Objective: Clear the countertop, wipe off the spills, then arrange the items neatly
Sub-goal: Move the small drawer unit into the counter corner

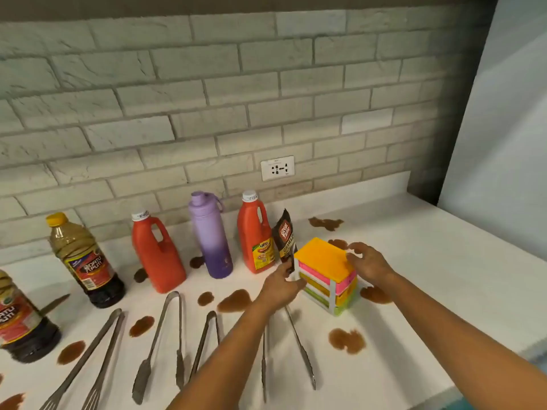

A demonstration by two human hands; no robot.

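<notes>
A: What's nearest on my feed?

B: I see tongs (161, 344) lying flat on the white countertop (429, 276) among brown spills (347, 340).

A: And the hands?

B: My left hand (281, 287) grips the near-left corner of the small drawer box (327, 276), fingers curled on it. The right hand (368, 263) curls round its far-right top edge. The box stands upright.

A: Behind that?

B: A coffee sachet (285, 238), two red jugs (157, 253), a purple flask (210, 235), all by the brick wall (207, 99).

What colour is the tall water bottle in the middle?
Purple, lighter on top and darker lower down, seen in the head view.
</notes>
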